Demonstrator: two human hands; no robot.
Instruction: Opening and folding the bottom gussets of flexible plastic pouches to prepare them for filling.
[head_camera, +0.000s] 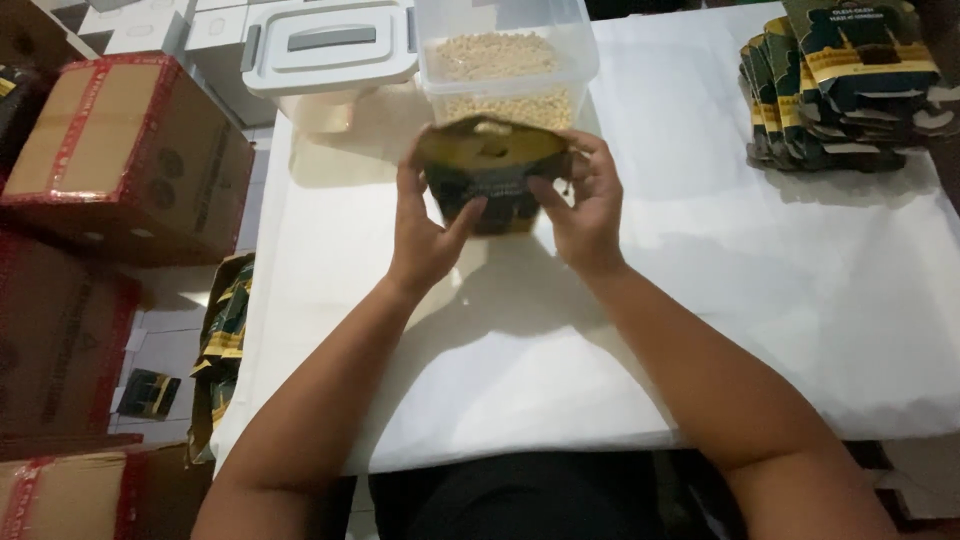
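A dark green and gold stand-up pouch (492, 170) is held upright over the white table (700, 330), its mouth spread open. My left hand (428, 228) grips its left side with the thumb on the front. My right hand (582, 200) grips the right side. Just behind the pouch stands a clear plastic tub (505, 60) filled with small pale beige grains.
A white lid with a grey handle (330, 45) lies on another container at the back left. A stack of flat dark pouches (845, 85) lies at the back right. Brown cardboard boxes (120, 150) stand on the left, with more pouches (225, 340) beside the table edge.
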